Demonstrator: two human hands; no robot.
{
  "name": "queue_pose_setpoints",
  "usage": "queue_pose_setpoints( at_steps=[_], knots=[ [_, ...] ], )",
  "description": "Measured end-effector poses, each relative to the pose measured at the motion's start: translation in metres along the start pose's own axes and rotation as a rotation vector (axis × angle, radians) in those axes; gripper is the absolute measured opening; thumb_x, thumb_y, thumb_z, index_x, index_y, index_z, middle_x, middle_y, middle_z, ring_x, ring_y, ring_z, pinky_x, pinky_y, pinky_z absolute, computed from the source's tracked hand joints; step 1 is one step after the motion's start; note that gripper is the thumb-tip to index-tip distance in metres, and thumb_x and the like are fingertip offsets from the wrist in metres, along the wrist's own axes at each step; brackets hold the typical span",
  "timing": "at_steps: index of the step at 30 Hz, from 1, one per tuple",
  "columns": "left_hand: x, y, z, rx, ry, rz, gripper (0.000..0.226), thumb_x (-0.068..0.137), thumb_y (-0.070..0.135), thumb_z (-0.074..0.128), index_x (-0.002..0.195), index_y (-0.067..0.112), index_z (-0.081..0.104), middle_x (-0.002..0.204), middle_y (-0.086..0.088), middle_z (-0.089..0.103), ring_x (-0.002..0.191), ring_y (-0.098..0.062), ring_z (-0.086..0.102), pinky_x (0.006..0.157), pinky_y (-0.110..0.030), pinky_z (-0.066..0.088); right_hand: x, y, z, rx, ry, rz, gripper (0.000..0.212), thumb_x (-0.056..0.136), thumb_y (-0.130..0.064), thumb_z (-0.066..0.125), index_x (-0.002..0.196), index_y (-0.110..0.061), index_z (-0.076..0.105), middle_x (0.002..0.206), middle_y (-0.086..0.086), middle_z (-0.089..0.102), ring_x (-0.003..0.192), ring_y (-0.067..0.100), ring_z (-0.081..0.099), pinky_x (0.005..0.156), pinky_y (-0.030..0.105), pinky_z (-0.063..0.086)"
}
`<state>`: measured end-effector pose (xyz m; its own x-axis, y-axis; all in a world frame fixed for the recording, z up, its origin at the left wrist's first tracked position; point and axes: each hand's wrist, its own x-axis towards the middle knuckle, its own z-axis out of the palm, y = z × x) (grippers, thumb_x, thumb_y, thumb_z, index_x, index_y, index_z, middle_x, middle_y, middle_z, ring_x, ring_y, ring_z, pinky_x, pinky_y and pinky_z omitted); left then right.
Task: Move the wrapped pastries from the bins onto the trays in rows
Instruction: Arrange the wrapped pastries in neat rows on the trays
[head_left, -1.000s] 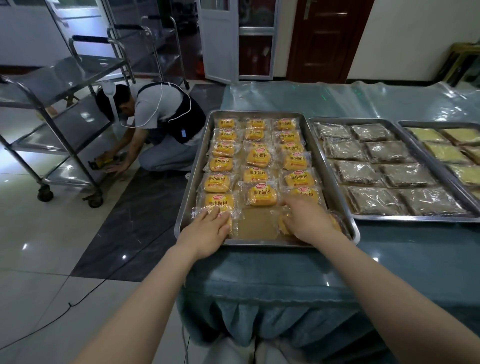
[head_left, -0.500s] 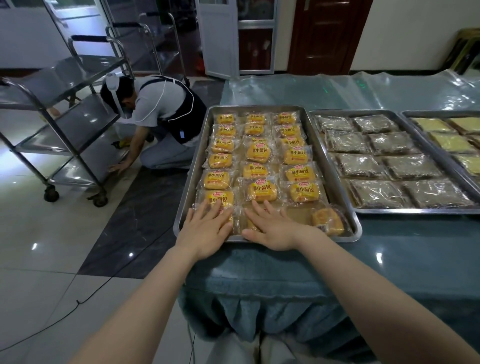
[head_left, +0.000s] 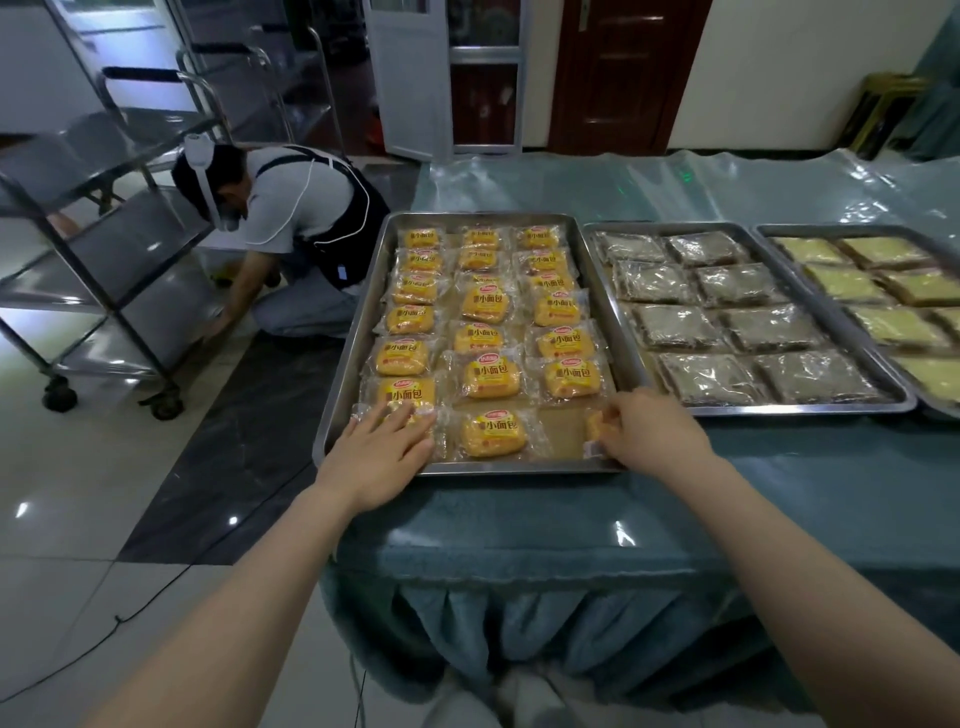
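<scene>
A steel tray (head_left: 358, 332) on the table holds several rows of yellow wrapped pastries (head_left: 488, 379), three across. My left hand (head_left: 379, 457) lies flat with straight fingers on the near-left pastry (head_left: 415, 415) of the front row. A pastry (head_left: 493, 434) lies uncovered in the middle of that row. My right hand (head_left: 649, 436) has its fingers curled around the near-right pastry (head_left: 597, 428) at the tray's right corner; most of that pastry is hidden.
Two more trays stand to the right, one with dark wrapped pastries (head_left: 727, 322), one with pale ones (head_left: 883, 291). A teal cloth under plastic covers the table (head_left: 571, 519). A person (head_left: 291, 234) kneels on the floor at the left beside a steel trolley (head_left: 104, 260).
My right hand left the middle front pastry lying in the row and moved right onto the corner pastry. My left hand stayed on the near-left pastry.
</scene>
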<state>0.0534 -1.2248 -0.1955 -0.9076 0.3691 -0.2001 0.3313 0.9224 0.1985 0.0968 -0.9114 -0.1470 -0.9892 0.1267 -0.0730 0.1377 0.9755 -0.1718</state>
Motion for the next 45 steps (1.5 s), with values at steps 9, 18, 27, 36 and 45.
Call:
queue_pose_setpoints(
  at_steps=[9, 18, 27, 36, 45],
  knots=[
    [-0.002, 0.002, -0.003, -0.006, 0.013, 0.004, 0.056, 0.092, 0.06, 0.012, 0.146, 0.045, 0.007, 0.156, 0.01, -0.003, 0.143, -0.017, -0.009, 0.115, -0.046, -0.001, 0.01, -0.004, -0.01, -0.241, -0.109, -0.039, 0.022, 0.084, -0.039, 0.066, 0.092, -0.018, 0.065, 0.091, 0.004, 0.065, 0.076, 0.025, 0.058, 0.063, 0.033, 0.046],
    [-0.023, 0.047, -0.028, -0.393, 0.259, -0.012, 0.048, 0.094, 0.039, 0.05, 0.14, 0.029, 0.039, 0.15, 0.007, 0.031, 0.14, -0.012, 0.018, 0.112, -0.038, 0.017, 0.0, -0.001, -0.022, 0.981, -0.016, 0.128, 0.017, 0.098, -0.02, 0.049, 0.107, -0.018, 0.063, 0.098, -0.002, 0.067, 0.088, 0.013, 0.062, 0.075, 0.03, 0.052],
    [-0.004, 0.126, -0.053, -1.301, 0.098, -0.238, 0.016, 0.084, 0.024, 0.066, 0.1, 0.018, 0.065, 0.089, 0.004, 0.07, 0.07, -0.005, 0.067, 0.058, -0.014, 0.049, 0.004, -0.023, -0.022, 1.55, -0.244, 0.26, 0.028, 0.102, -0.023, 0.039, 0.103, -0.012, 0.064, 0.101, 0.014, 0.071, 0.088, 0.026, 0.069, 0.067, 0.038, 0.055],
    [0.021, 0.135, -0.045, -0.915, 0.073, -0.177, 0.017, 0.089, 0.027, 0.06, 0.079, 0.017, 0.05, 0.07, 0.001, 0.061, 0.06, -0.013, 0.06, 0.058, -0.027, 0.05, 0.012, 0.008, -0.012, 1.232, -0.088, 0.276, 0.03, 0.075, -0.025, 0.079, 0.1, -0.016, 0.065, 0.096, 0.004, 0.071, 0.088, 0.018, 0.069, 0.082, 0.038, 0.057],
    [0.046, 0.151, -0.025, -0.641, 0.038, -0.207, 0.019, 0.088, 0.035, 0.059, 0.087, 0.032, 0.04, 0.062, 0.011, 0.057, 0.05, 0.001, 0.053, 0.049, -0.022, 0.042, 0.03, 0.028, -0.003, 0.671, 0.002, 0.134, 0.021, 0.086, -0.02, 0.069, 0.088, -0.028, 0.05, 0.08, -0.01, 0.059, 0.072, 0.006, 0.057, 0.062, 0.023, 0.049]
  ],
)
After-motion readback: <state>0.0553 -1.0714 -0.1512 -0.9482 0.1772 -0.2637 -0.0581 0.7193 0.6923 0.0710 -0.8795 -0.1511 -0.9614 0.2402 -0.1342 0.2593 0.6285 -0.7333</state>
